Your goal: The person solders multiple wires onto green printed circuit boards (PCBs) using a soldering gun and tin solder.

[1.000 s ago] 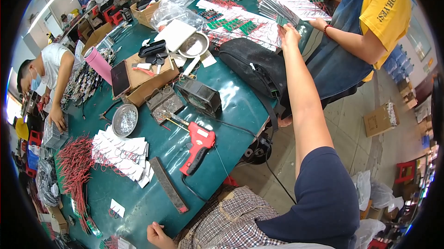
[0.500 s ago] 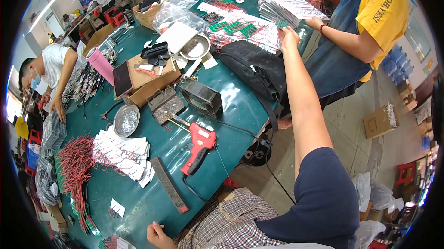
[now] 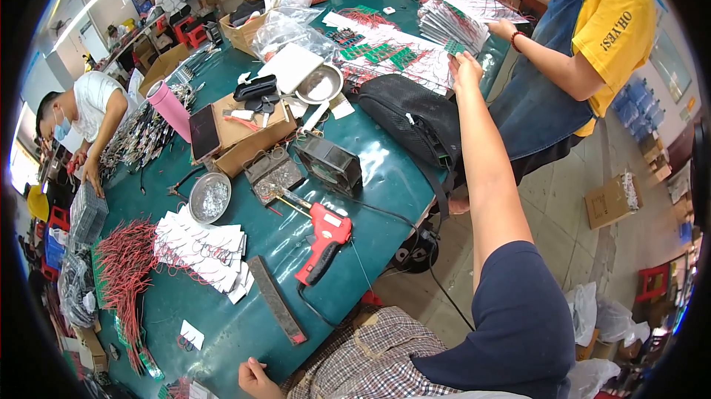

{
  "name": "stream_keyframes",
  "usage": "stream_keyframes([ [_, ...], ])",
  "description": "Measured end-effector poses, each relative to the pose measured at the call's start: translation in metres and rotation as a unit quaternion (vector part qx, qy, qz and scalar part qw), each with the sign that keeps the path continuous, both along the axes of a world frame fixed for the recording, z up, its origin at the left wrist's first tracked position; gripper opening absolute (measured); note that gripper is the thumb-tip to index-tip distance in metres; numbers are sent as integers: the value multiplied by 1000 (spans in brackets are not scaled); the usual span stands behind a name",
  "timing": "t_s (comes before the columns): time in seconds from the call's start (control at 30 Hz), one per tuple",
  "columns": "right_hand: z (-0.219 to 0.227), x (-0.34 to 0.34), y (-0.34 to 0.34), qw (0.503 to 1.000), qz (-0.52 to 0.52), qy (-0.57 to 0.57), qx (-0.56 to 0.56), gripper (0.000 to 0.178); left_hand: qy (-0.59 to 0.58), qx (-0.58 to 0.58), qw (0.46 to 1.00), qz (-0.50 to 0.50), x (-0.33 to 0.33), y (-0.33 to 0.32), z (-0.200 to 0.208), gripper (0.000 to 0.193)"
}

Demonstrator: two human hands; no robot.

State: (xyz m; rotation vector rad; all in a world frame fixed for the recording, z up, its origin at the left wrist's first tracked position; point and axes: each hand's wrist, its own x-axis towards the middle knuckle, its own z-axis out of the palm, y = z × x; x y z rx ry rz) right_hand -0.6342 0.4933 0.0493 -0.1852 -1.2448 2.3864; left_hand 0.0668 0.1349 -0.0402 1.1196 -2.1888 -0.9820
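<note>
My right arm stretches far across the bench, and my right hand [image 3: 466, 71] has its fingers closed at the edge of a small green circuit board [image 3: 454, 48]. That board lies by a stack of white sheets [image 3: 453, 25] with red wires, beside a co-worker in a yellow shirt. The co-worker's hand [image 3: 507, 31] is at the upper sheet. My left hand [image 3: 257, 379] rests at the near table edge, fingers curled, with nothing visible in it. Nearest to it lie a flat dark bar [image 3: 275, 301] and a small white card with wire [image 3: 191, 334].
A red soldering gun [image 3: 324, 242] with a cord lies mid-table. Around it stand a small black fan [image 3: 328, 164], a metal dish [image 3: 210, 197], a black bag [image 3: 411, 114] and a cardboard box [image 3: 252, 132]. Bundled red wires [image 3: 124, 260] and white cards [image 3: 200, 247] lie left.
The whole view has shifted slightly, moving the table items a little right and down. My right hand stays at the green board; my left hand stays at the table edge.
</note>
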Motion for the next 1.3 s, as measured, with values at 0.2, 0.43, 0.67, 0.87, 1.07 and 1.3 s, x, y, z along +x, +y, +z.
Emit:
stream_keyframes([
  [0.2, 1, 1, 0, 1000, 0, -3, 5, 46, 84, -9, 996, 29, -11, 7, 9, 38],
  [0.43, 5, -1, 5, 1000, 0, -4, 21, 45, 85, -15, 996, 30, -13, 7, 10, 39],
  [0.67, 8, 0, 9, 999, -9, -17, 35, 44, 78, -14, 996, 37, -11, 7, 9, 39],
  [0.87, 13, 0, 9, 999, -6, -1, 52, 39, 86, -21, 996, 31, -12, 8, 11, 38],
  [1.07, 17, -1, 17, 997, -10, 2, 74, 36, 90, -19, 995, 27, -13, 9, 10, 38],
  [1.3, 17, 3, 15, 997, -7, -4, 79, 34, 79, -15, 996, 36, -12, 8, 10, 38],
])
